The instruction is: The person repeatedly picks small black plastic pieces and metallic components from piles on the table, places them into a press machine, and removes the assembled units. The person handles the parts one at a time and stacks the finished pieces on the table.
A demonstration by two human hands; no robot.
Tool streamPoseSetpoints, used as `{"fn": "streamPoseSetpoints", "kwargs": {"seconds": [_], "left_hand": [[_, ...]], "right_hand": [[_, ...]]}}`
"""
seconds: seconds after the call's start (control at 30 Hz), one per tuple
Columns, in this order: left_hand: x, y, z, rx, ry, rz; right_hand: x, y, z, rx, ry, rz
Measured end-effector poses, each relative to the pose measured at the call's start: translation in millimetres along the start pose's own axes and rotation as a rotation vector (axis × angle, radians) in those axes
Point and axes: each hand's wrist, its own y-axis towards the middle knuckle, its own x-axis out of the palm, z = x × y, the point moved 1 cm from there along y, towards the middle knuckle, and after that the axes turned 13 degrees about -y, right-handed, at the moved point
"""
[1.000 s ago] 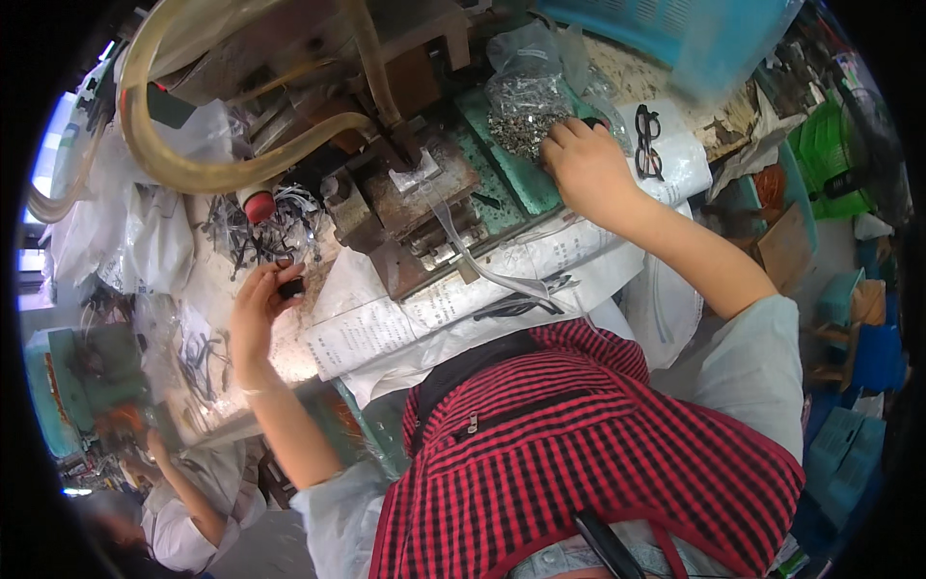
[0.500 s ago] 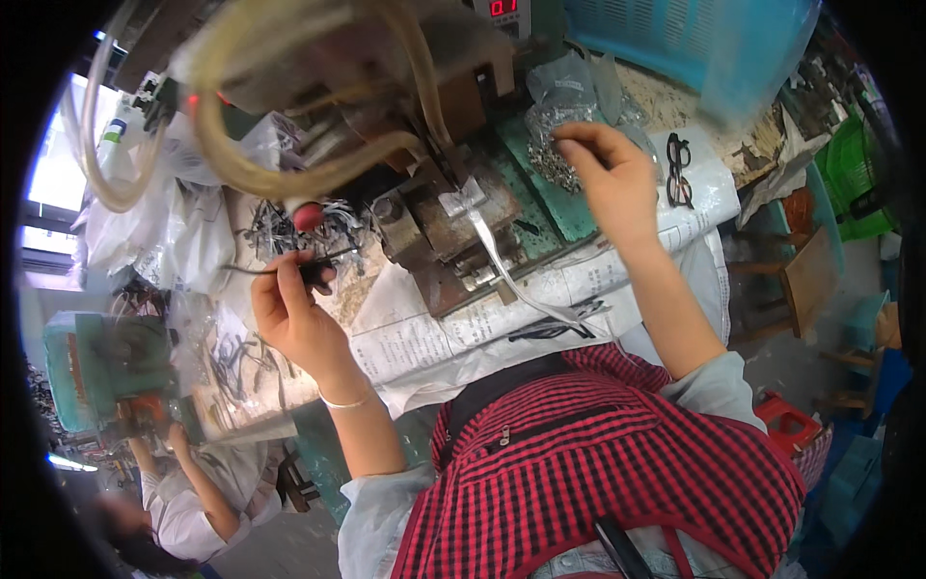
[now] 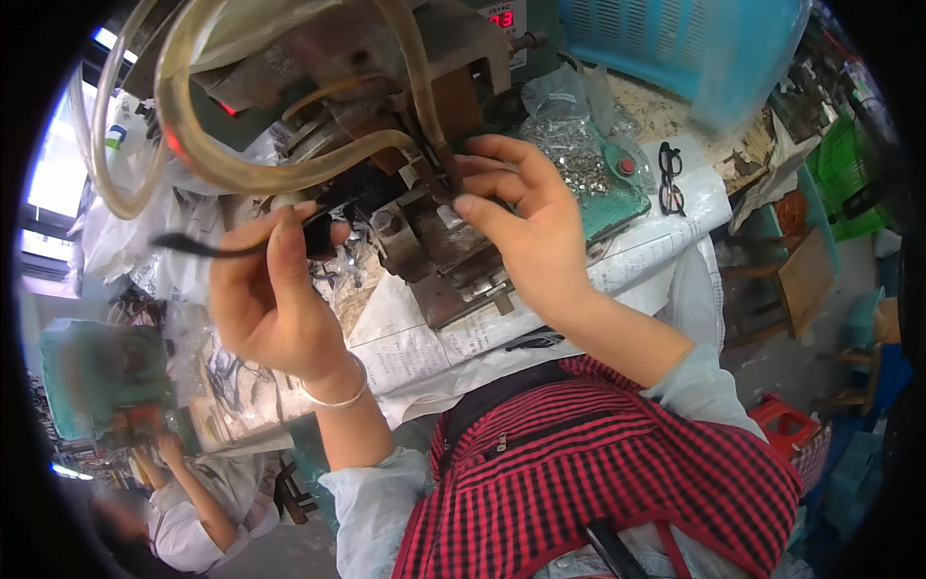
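Observation:
My left hand (image 3: pixel 280 289) is pinched around a black glasses temple (image 3: pixel 207 249), whose curved end sticks out to the left. It is held up just left of the bench machine (image 3: pixel 386 227). My right hand (image 3: pixel 535 232) is at the machine's metal clamp (image 3: pixel 449 214), thumb and fingertips bent close around the area under the upright tool. What those fingertips hold, if anything, is too small or hidden to make out. A clear bag of small shiny metal parts (image 3: pixel 569 164) lies behind my right hand.
Thick yellowish hoses (image 3: pixel 174 96) loop over the machine at left. A red button (image 3: pixel 627 166) sits on the green base. Black-framed glasses (image 3: pixel 669 179) lie on white paper at right, near a blue plastic basket (image 3: pixel 637 43). Another person (image 3: pixel 198 511) works at lower left.
My right hand has moved left from the bag of metal parts to the clamp, covering where a shiny metal strip ran. My left hand has come up slightly left with the glasses temple.

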Motion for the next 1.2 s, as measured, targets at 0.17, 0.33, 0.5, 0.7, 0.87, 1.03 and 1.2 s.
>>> {"fn": "streamPoseSetpoints", "kwargs": {"seconds": [0.17,0.33,0.5,0.7,0.87,1.03,1.2], "left_hand": [[19.8,-59.1,-0.8,0.273,0.384,-0.552],[38.5,-64.8,-25.7,0.538,0.412,-0.622],[39.0,-61.8,-30.9,0.563,0.392,-0.629],[37.2,-66.4,-10.6,0.306,0.449,-0.639],[50.7,-33.7,92.3,0.213,0.057,-0.854],[27.5,-63.2,85.3,0.402,-0.139,-0.523],[-73.5,-42.4,61.2,-0.012,0.605,0.024]], "right_hand": [[-31.1,-5.2,-14.3,-0.090,-0.361,-0.162],[-112.7,34.5,39.5,-0.011,-0.443,0.223],[-163.5,17.7,90.9,0.033,-0.765,0.292],[-125.3,-9.6,77.6,-0.109,-1.489,0.170],[-132.7,-5.3,97.8,-0.080,-1.505,0.164],[-111.2,-8.4,79.1,0.124,-0.990,0.216],[-127.3,-13.3,79.9,0.000,-0.755,0.242]]}}
